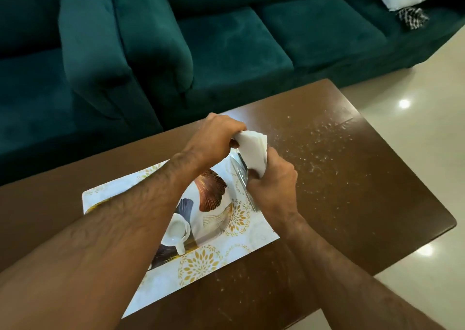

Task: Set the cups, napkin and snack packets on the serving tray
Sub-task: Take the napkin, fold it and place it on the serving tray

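From the head camera, at frame centre, the left hand (219, 138) pinches the upper end of a folded white napkin (253, 151), while the right hand (273, 191) grips its lower end. The napkin is held above the right edge of the patterned tray (201, 269). A white cup (176, 231) lies tipped on the tray, lower centre, on the brown table (352, 179).

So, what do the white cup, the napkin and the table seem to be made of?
White cup: probably glazed ceramic, glossy with soft highlights. Napkin: soft layered paper tissue, matte, bending between both hands. Table: looks like dark brown wood or veneer, semi-gloss, with pale scuffs and specks.
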Demonstrator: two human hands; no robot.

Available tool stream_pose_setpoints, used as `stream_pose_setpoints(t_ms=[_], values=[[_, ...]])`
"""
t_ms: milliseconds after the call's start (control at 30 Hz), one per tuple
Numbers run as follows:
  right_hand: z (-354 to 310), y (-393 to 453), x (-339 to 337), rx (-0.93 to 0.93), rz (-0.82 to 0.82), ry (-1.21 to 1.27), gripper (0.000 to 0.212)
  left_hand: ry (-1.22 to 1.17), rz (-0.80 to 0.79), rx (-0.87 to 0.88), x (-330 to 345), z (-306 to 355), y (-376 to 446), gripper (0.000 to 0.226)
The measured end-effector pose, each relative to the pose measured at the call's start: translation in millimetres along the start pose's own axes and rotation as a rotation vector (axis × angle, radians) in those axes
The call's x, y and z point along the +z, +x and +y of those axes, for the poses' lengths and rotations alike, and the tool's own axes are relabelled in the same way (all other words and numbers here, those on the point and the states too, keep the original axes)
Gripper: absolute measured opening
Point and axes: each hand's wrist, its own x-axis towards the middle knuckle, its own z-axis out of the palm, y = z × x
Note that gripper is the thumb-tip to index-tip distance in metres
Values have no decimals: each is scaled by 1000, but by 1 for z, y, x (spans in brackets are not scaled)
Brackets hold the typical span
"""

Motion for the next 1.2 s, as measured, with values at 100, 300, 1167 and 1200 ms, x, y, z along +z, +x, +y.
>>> stream_pose_setpoints(t_ms=[100,300,1167,1200], values=[[6,1,1,-3,-16,-29,29,22,-49,1,9,2,5,19],[18,-4,10,-12,-65,-73,17,4,-153,-38,25,-1,1,22],[29,-10,13,-108,51,-20,9,-237,-100,10,55,-13,-19,61],[29,-11,13,-107,48,-23,13,-242,-101,14,56,-12,-19,57]])
